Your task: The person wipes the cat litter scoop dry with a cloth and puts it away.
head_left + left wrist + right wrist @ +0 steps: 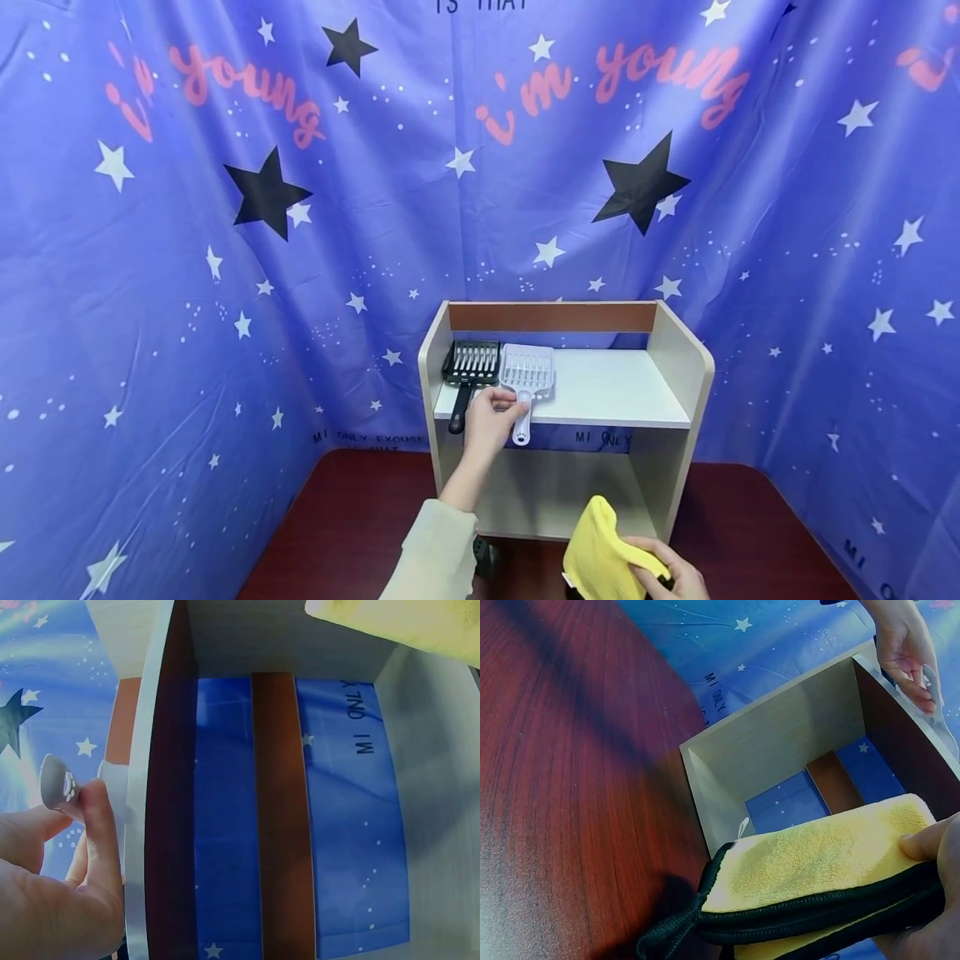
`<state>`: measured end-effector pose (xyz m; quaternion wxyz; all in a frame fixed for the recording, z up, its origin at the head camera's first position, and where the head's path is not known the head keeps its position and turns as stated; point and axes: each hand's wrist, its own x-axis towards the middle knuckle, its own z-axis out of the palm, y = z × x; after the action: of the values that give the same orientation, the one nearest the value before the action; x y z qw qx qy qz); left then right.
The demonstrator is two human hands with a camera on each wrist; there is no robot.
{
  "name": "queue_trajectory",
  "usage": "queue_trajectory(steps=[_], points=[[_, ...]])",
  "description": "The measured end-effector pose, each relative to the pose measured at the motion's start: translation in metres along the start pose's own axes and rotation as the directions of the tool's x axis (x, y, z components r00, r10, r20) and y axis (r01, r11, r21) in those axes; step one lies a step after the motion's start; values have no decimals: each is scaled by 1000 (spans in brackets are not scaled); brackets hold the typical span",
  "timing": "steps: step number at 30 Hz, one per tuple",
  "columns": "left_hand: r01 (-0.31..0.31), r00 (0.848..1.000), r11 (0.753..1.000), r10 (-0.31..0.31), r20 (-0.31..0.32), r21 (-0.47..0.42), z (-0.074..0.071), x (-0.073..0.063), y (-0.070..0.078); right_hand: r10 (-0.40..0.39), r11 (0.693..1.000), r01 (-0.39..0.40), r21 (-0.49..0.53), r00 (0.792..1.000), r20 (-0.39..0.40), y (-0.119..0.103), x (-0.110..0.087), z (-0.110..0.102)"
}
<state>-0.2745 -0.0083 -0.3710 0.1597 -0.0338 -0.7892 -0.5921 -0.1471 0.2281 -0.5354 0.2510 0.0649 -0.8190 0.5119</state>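
My left hand (489, 421) pinches the handle of a white slotted litter scoop (522, 427), which lies on the shelf's upper board with its handle jutting past the front edge. To its left lies a black litter scoop (461, 408) of similar shape. In the left wrist view, thumb and fingers close around the white handle end (58, 784). My right hand (675, 573) grips a folded yellow cleaning cloth (600, 554) with black edging, held in front of the lower compartment. The right wrist view shows the thumb on top of the plush cloth (817, 859), a black loop hanging from one corner.
A two-tier wooden shelf unit (678, 475) stands on a dark red table (352, 517). Its side panels rise beside the upper board. A blue star-printed curtain (480, 208) hangs behind and at both sides. Some dark object (486, 557) sits by my left sleeve, partly hidden.
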Motion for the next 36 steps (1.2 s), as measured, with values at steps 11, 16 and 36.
queue_trajectory(steps=[11,16,36], points=[[80,997,987,-76,33,-139,1,3,2,1,1000,-1,16,1000,28,2,-3,-5],[94,995,972,-84,53,-214,2,5,2,36,999,-36,6,999,23,2,-4,-7],[76,992,960,-45,121,-270,3,-2,5,-130,991,130,2,991,-16,12,-4,-14]])
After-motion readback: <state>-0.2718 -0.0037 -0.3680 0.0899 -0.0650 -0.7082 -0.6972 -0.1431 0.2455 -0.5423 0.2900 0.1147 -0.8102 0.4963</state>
